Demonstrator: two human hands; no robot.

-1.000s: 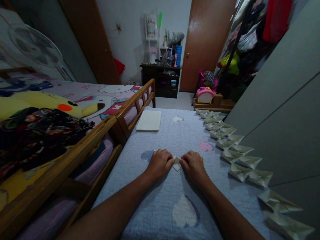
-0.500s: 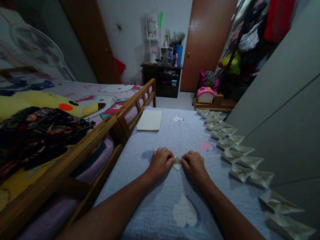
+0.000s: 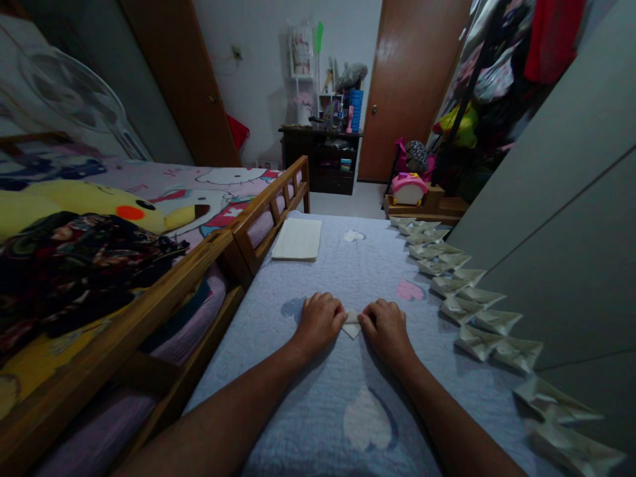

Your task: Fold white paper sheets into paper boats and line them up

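A small folded piece of paper point(image 3: 352, 324), pale and pointed at its near end, lies low over the bed's blue cover point(image 3: 278, 371). My left hand point(image 3: 322, 321) pinches its left side, fingers curled and thumb on the paper. On the right side my right hand point(image 3: 385, 328) grips it the same way. Parts of the paper are hidden under the fingers. Several folded paper boats point(image 3: 477, 341) stand in a double row along the right edge of the bed. A stack of paper sheets point(image 3: 298, 240) rests farther off, at the left.
A wooden bed rail point(image 3: 218, 255) runs along the left, with a yellow plush toy point(image 3: 89, 199) and dark patterned cloth point(image 3: 84, 265) beyond it. A pale cabinet point(image 3: 561, 252) borders the right side. Past the bed's far end stands a dark desk point(image 3: 318, 159).
Both hands keep their hold with barely any shift. The paper's upper part looks slightly lighter and flatter between the thumbs.
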